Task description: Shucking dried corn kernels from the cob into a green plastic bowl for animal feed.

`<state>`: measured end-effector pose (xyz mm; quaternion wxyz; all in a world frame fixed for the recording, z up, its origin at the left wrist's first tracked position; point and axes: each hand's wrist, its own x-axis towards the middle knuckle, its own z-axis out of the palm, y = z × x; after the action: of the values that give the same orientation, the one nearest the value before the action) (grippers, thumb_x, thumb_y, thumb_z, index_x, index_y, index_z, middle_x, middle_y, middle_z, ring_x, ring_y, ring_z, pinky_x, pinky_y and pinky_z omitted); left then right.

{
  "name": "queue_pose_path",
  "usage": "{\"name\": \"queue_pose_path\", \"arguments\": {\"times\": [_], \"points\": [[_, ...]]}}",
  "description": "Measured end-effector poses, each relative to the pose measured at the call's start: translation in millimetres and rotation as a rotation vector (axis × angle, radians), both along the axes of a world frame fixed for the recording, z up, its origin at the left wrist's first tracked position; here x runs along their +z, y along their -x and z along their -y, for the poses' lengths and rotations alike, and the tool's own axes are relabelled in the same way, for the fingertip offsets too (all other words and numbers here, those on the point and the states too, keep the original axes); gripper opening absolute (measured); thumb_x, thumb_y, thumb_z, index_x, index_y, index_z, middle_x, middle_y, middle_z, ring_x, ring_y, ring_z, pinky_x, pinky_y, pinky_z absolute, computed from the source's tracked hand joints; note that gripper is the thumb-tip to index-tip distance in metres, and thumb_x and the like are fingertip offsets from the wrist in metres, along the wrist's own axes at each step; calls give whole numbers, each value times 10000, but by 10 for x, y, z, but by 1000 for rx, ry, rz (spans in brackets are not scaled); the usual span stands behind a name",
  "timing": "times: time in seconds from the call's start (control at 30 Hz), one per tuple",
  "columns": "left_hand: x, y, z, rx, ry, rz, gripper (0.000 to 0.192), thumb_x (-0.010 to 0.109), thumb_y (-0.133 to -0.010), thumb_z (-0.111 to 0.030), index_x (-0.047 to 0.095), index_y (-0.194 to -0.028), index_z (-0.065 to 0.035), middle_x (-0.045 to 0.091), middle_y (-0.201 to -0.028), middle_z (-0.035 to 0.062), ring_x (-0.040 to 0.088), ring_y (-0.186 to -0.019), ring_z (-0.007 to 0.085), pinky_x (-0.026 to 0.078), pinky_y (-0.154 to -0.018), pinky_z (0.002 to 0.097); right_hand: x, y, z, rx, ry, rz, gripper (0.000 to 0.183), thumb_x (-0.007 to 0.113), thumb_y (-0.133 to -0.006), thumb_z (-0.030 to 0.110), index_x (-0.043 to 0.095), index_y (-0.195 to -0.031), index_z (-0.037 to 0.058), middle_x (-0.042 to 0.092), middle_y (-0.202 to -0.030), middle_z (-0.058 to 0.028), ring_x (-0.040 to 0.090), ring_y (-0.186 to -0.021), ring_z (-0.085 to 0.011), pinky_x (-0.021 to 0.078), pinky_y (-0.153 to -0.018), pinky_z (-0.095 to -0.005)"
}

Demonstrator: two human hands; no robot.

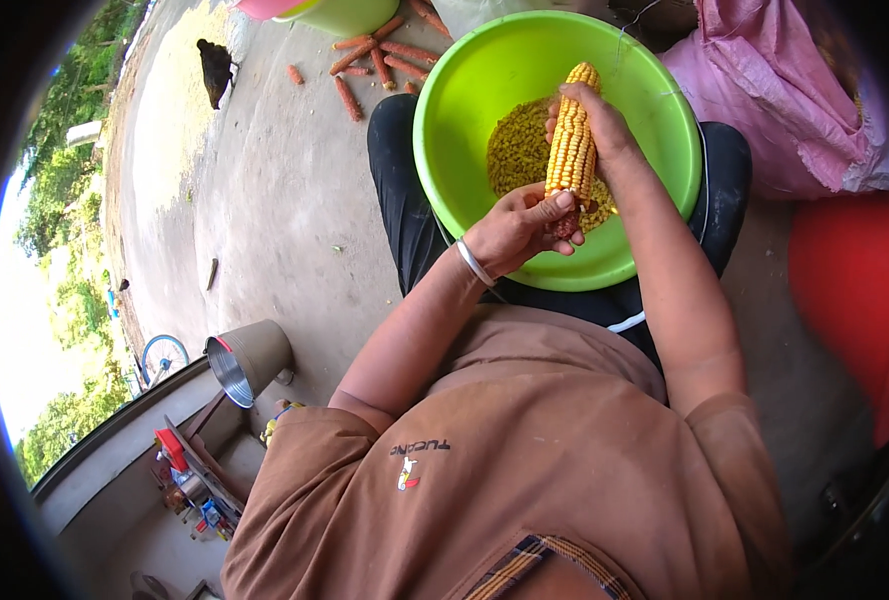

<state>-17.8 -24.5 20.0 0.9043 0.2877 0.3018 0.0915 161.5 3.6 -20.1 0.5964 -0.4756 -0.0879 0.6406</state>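
An ear of yellow corn (573, 150) is held tilted above a lime-green plastic basin (452, 127) on my lap. My left hand (515, 229), with a silvery bangle at the wrist, grips the ear's lower end, its thumb across the lowest kernels. Reddish bare cob (566, 225) shows at that end. Farther up, my right hand (602, 124) wraps around the ear from the right, thumb near the tip. Loose yellow corn kernels (515, 150) lie in the bottom of the basin, partly hidden by the ear and my hands.
Several bare red cobs (407, 51) lie on the concrete floor beyond my knee. A pink woven sack (767, 112) stands at right, above a red surface (849, 300). At left are a metal bucket (260, 356), a dark chicken (215, 71) and spread pale grain (170, 112).
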Motion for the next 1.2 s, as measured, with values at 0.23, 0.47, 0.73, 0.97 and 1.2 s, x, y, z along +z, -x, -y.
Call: {"name": "queue_pose_path", "arguments": {"times": [0.23, 0.47, 0.73, 0.97, 1.2], "points": [[26, -23, 0, 53, 111, -61, 349, 575, -935, -313, 522, -1073, 3, 576, -831, 60, 614, -772, 170, 513, -620, 273, 26, 37, -16, 106, -65, 19, 297, 612, -857, 308, 575, -912, 18, 615, -738, -86, 631, -631, -183, 539, -578, -310], [73, -48, 13, -55, -233, -120, 414, 609, -908, -377, 510, -1054, -3, 559, -797, 52, 610, -696, 170, 536, -626, 291, 26, 27, 3, 38, -53, -39, 260, 604, -849, 293, 540, -920, 51, 602, -740, -55, 607, -597, -160, 539, -561, -285], [83, -94, -19, 67, 72, -141, 477, 560, -917, -452, 495, -1070, -4, 568, -868, 85, 597, -698, 179, 560, -667, 354, 35, 59, -17, 37, -56, 5, 275, 612, -845, 312, 561, -869, 43, 599, -705, -71, 617, -596, -179, 536, -555, -301], [35, -79, 7, -54, -392, -207, 389, 611, -905, -390, 486, -993, -33, 574, -740, 62, 562, -605, 146, 501, -564, 286, -31, 53, 7, 25, -59, -29, 274, 623, -843, 288, 522, -956, 59, 599, -750, -60, 614, -631, -161, 549, -566, -292], [43, -87, -47, 49, 25, -142, 417, 589, -915, -412, 501, -968, -9, 568, -730, 67, 582, -642, 155, 506, -583, 293, -17, 35, -23, 38, -13, 14, 271, 606, -858, 296, 523, -968, 63, 601, -762, -57, 614, -627, -154, 548, -570, -285]]}}
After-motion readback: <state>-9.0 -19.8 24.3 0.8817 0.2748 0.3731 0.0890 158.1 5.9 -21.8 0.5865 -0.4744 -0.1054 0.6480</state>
